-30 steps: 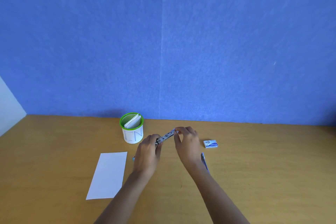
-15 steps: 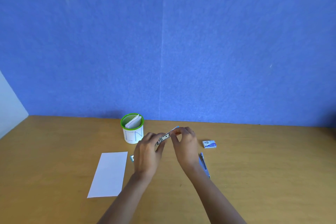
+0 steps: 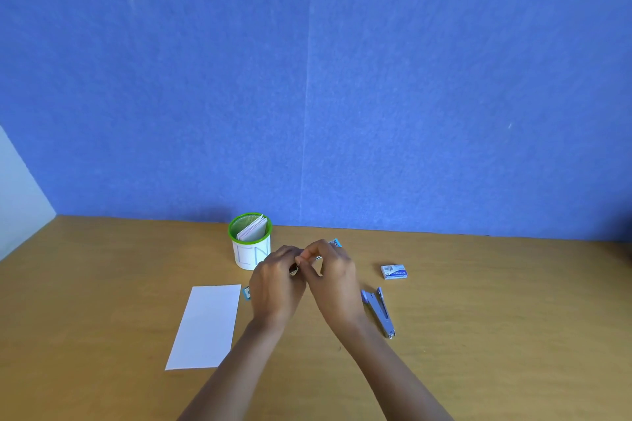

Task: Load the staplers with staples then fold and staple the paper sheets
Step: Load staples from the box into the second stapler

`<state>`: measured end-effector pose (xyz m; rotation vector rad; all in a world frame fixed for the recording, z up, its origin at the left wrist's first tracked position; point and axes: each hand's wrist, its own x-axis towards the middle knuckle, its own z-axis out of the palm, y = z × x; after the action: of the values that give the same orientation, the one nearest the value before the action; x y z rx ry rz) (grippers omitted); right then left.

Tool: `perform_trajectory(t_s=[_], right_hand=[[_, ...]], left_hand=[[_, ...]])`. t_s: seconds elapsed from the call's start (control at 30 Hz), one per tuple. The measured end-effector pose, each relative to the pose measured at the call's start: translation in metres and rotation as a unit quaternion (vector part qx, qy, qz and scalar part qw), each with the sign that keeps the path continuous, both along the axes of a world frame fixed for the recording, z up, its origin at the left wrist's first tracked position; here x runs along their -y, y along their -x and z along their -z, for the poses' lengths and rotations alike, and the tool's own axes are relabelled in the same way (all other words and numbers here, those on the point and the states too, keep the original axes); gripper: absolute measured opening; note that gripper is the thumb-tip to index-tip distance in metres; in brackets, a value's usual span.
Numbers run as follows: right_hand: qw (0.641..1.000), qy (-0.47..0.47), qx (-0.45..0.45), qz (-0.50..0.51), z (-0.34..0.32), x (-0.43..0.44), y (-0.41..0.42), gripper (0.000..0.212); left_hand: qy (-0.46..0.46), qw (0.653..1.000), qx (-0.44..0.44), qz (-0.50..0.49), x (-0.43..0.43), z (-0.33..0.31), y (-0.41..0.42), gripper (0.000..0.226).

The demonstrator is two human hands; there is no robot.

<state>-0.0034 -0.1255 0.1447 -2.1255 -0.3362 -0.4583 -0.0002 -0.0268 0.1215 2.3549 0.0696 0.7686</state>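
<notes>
Both hands, left (image 3: pixel 275 284) and right (image 3: pixel 330 275), pinched the open stapler (image 3: pixel 334 243) above the desk (image 3: pixel 478 318), near the cup (image 3: pixel 251 243). Fingers hid the staples; a crooked strip could jam the channel or scatter.

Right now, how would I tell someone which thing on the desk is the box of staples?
Start at the green-rimmed cup by the blue wall, then look across past the hands to the right. The staple box is the small flat white-and-blue packet lying alone, just beyond the grey-blue stapler, which is long and thin.
</notes>
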Motion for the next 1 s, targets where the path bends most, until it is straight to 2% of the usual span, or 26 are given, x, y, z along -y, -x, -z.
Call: perform_trajectory(t_s=[0.03,0.1,0.2,0.3,0.47,0.6,0.7,0.77,0.8,0.87,0.93,1.0], right_hand=[[1.0,-0.015,-0.016,0.001,-0.001,0.001,0.0,0.005],[0.989,-0.1,-0.108,0.001,-0.007,0.004,-0.004,0.008],[0.916,-0.298,-0.264,-0.052,-0.017,0.014,-0.009,0.024],[0.891,-0.345,-0.283,-0.081,-0.023,0.025,-0.011,0.034],[0.888,-0.381,-0.255,-0.04,-0.02,0.037,-0.014,0.014],[0.889,-0.381,-0.25,-0.039,-0.02,0.046,-0.013,0.008],[0.873,-0.388,-0.29,-0.05,-0.022,0.053,-0.015,0.01],[0.876,-0.368,-0.306,-0.053,-0.022,0.056,-0.016,0.01],[0.884,-0.348,-0.306,-0.056,-0.023,0.057,-0.017,0.01],[0.922,-0.266,-0.276,-0.054,-0.025,0.058,-0.017,0.01],[0.967,-0.16,-0.196,-0.04,-0.025,0.057,-0.018,0.011],[0.992,-0.081,-0.095,-0.032,-0.023,0.056,-0.019,0.012]], left_hand=[[0.001,1.0,-0.007,0.0,0.0,-0.001,0.0,0.011],[0.006,1.0,-0.022,0.005,0.0,-0.004,0.0,0.005],[-0.001,1.0,-0.024,0.007,-0.002,-0.005,0.0,0.006],[-0.001,0.999,-0.035,0.003,-0.005,-0.004,-0.002,0.007],[0.006,0.998,-0.058,0.008,-0.006,-0.006,-0.003,0.007],[0.013,0.997,-0.077,0.017,-0.007,-0.008,-0.002,0.009],[0.017,0.995,-0.096,0.028,-0.008,-0.01,-0.002,0.011],[0.016,0.993,-0.109,0.034,-0.009,-0.011,-0.002,0.012],[0.015,0.993,-0.114,0.037,-0.01,-0.011,-0.002,0.013],[0.016,0.992,-0.12,0.047,-0.01,-0.012,-0.002,0.014],[0.025,0.99,-0.123,0.061,-0.01,-0.013,-0.001,0.013],[0.039,0.989,-0.123,0.079,-0.01,-0.013,-0.001,0.01]])
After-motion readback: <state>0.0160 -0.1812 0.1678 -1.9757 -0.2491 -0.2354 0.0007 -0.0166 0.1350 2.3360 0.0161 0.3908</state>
